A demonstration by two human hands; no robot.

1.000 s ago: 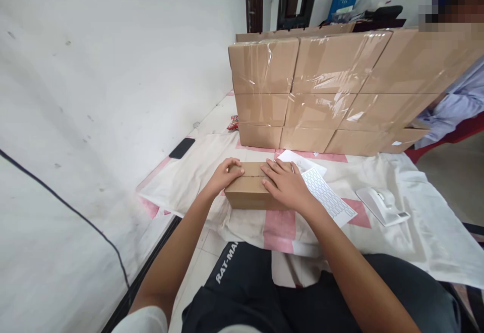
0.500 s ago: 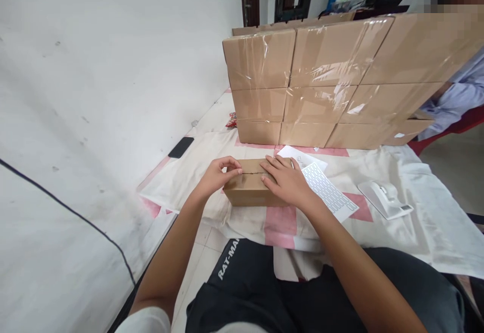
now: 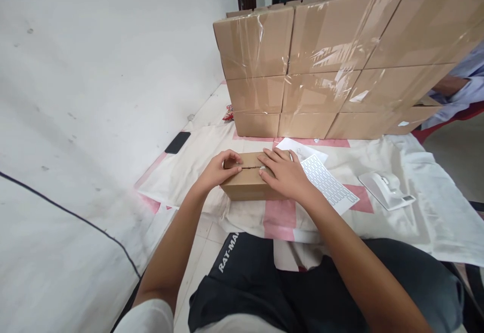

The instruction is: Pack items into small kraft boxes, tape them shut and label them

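Note:
A small brown cardboard box [image 3: 249, 191] lies on the cloth-covered table close to my body. Its two top flaps meet at a narrow dark seam. My left hand [image 3: 217, 171] is closed round the box's left end, thumb and fingertips on the top on either side of the seam. On the right part of the top rests my right hand [image 3: 285, 173], its fingers spread flat across the flaps and the seam. A small shiny patch shows on the seam beside the right fingers. The right end of the box is hidden behind that hand.
Beyond the box stands a wall of taped cardboard boxes [image 3: 321, 91]. A sheet of labels [image 3: 328, 184] and a white paper [image 3: 298, 147] lie right of it, then a white tape dispenser [image 3: 389, 190]. A black phone [image 3: 177, 142] lies at left. Another person's sleeve [image 3: 469, 83] shows at right.
The view has tilted slightly down. Both hands stay on the box with almost the same hold; the right fingers have shifted a little and the seam shows somewhat more clearly.

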